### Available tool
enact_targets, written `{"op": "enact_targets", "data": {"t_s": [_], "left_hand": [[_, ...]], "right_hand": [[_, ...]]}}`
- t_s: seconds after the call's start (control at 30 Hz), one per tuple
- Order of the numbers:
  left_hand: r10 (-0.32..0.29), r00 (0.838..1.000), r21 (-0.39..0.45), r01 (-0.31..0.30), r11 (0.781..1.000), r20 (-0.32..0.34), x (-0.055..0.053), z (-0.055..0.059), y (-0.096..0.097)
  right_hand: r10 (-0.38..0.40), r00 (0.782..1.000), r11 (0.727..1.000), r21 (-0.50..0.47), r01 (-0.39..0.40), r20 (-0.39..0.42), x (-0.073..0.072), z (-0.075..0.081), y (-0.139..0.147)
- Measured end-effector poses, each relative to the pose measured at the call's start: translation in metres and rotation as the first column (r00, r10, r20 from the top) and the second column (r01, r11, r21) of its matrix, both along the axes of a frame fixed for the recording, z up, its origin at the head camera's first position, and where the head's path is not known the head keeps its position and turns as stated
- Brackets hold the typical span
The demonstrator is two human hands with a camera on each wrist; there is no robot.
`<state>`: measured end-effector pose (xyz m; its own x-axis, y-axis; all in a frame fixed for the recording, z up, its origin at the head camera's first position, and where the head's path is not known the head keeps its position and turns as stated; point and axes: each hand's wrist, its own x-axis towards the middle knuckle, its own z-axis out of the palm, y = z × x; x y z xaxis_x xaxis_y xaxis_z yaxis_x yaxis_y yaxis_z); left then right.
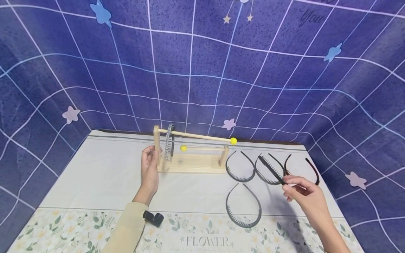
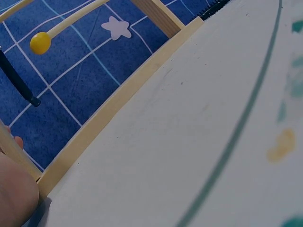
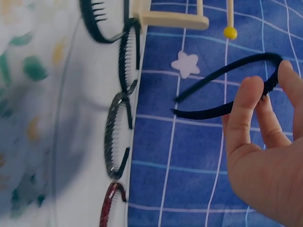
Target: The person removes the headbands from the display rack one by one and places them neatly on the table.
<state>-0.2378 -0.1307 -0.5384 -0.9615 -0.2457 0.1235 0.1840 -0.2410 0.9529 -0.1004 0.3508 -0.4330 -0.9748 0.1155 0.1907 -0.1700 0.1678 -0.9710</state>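
My left hand (image 1: pixel 149 174) grips the left upright of a wooden rack (image 1: pixel 196 164), thumb on the near side. Part of this hand (image 2: pixel 16 189) shows by the upright in the left wrist view. The rack has two rods with yellow ball ends. On the upper rod, near the upright, hang a silvery toothed headband (image 1: pixel 168 144) and a black one. Above the table at the right, my right hand (image 1: pixel 306 198) pinches a black toothed headband (image 1: pixel 271 169) between thumb and fingers. In the right wrist view its two ends (image 3: pixel 203 114) point away from the hand.
Several toothed headbands lie on the table right of the rack, among them a dark one (image 1: pixel 241 180) and a reddish-brown one (image 1: pixel 317 174). Another headband (image 1: pixel 243 225) lies nearer the front. Behind the table hangs a blue gridded cloth (image 1: pixel 205 88).
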Motion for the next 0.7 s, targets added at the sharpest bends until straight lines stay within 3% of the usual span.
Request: {"op": "enact_targets", "data": {"t_s": [0.13,0.4,0.47,0.57,0.7], "left_hand": [[-0.009,1.000,-0.008,0.009,1.000,-0.001,0.000,0.000,0.000],[0.004,1.000,0.005,-0.004,1.000,-0.012,-0.001,-0.003,0.001],[0.002,1.000,-0.002,-0.002,1.000,-0.012,-0.001,-0.003,0.000],[-0.003,1.000,-0.010,0.003,1.000,-0.011,-0.001,-0.002,0.000],[-0.003,1.000,-0.006,0.003,1.000,-0.010,-0.001,-0.002,0.000]], "right_hand": [[0.023,0.999,1.000,-0.008,-0.023,-0.039,0.009,-0.009,0.012],[0.083,0.996,0.994,0.072,-0.080,-0.037,0.026,-0.027,0.031],[0.088,0.995,0.988,0.129,-0.081,-0.049,0.029,-0.032,0.035],[0.079,0.994,0.961,0.271,-0.057,-0.072,0.033,-0.038,0.043],[0.062,0.991,0.902,0.431,-0.006,-0.116,0.036,-0.045,0.054]]}}
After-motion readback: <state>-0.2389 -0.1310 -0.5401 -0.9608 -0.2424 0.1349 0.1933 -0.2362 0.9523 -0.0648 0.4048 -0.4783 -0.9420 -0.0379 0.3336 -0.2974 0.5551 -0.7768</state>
